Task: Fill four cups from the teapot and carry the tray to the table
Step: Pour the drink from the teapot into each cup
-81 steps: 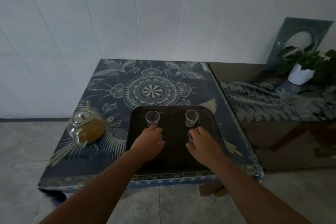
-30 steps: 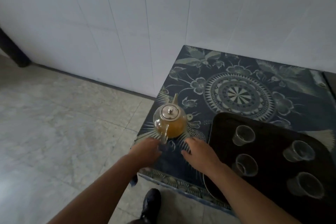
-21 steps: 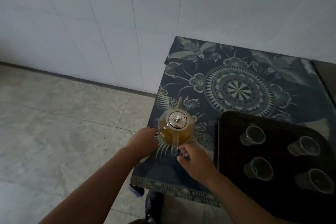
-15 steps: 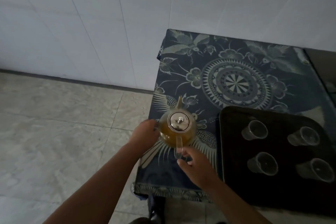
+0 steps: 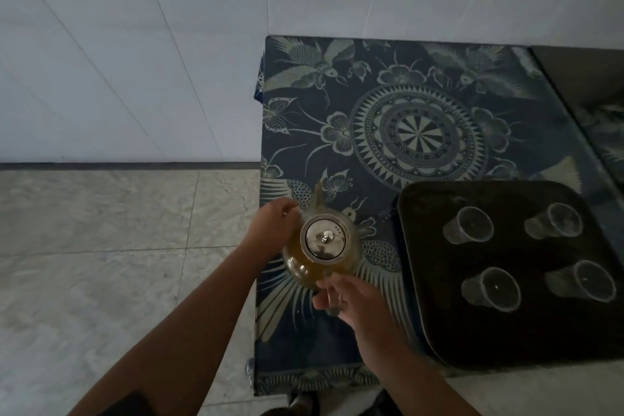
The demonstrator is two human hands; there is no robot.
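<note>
While the head camera is looking down at the worktop (image 5: pixel 439 78), which is lying under a dark blue patterned cloth (image 5: pixel 337 341), the teapot (image 5: pixel 320 250) is sitting near the worktop's left edge, toward the front. It is a glass pot with amber tea inside and a metal lid (image 5: pixel 325 240), and its spout is pointing toward the back edge. Whether its base is touching the cloth, I cannot tell.

The right hand (image 5: pixel 351 297) is closing on the glass handle at the pot's near side, the fingers wrapping around it. The left hand (image 5: pixel 277 221) is resting against the pot's left shoulder, close to the spout, its fingers curling loosely on the glass and not gripping anything.

A black tray (image 5: pixel 425 331) is lying at the worktop's front right, just beside the teapot. Four clear cups are standing on it in two rows, all looking empty: the back left cup (image 5: pixel 467 226), the back right cup (image 5: pixel 553 224), the front left cup (image 5: pixel 491 289) and the front right cup (image 5: pixel 580 282).

To the left of the worktop, a pale tiled floor (image 5: pixel 101 263) is meeting a white panelled wall (image 5: pixel 135 44).
</note>
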